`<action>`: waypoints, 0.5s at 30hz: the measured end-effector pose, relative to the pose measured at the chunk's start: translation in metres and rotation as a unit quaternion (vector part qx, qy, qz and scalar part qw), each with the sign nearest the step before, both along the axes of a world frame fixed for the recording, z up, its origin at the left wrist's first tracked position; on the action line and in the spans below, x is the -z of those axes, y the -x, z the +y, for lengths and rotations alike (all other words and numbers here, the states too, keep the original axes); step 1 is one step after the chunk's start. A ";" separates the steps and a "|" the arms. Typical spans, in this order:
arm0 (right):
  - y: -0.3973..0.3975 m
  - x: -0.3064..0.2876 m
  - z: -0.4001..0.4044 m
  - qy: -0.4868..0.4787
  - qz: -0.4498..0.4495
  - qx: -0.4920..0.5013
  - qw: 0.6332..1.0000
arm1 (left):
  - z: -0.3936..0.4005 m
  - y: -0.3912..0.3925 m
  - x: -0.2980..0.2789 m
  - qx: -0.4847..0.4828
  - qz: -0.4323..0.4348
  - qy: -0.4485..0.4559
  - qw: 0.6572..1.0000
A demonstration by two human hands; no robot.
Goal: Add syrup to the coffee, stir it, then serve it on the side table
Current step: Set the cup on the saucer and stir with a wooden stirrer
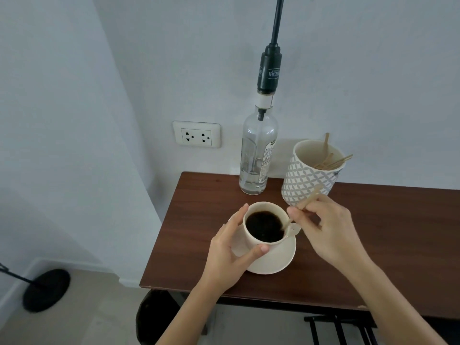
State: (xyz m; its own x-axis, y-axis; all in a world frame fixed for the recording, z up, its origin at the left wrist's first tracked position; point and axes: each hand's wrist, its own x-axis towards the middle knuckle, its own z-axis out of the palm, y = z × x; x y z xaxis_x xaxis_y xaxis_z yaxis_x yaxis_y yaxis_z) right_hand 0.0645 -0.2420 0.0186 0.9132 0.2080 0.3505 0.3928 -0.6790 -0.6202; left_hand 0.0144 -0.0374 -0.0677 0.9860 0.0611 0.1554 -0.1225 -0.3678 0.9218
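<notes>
on the table [199,245], the cup [258,241] on its saucer [278,260] was steadied by the left hand [227,255] while the stick [307,202], pinched by the right hand [331,232], was best stirred gently.

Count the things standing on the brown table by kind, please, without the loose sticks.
Cup of coffee: 1
Saucer: 1
Syrup bottle with pump: 1
Patterned stick holder: 1
Total: 4
</notes>
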 end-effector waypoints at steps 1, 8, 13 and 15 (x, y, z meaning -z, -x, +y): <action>0.006 0.000 0.002 -0.014 0.025 -0.015 0.999 | 0.000 0.000 0.000 0.000 0.000 0.001 1.000; -0.007 0.005 0.033 -0.070 0.015 -0.033 0.997 | -0.001 0.000 0.000 -0.002 -0.003 -0.004 1.000; -0.005 0.005 0.000 -0.034 0.007 0.018 0.999 | 0.000 0.000 -0.001 -0.001 0.001 0.001 1.000; 0.009 0.005 0.003 -0.069 0.053 -0.011 0.996 | 0.000 0.001 -0.001 -0.002 0.002 0.001 1.000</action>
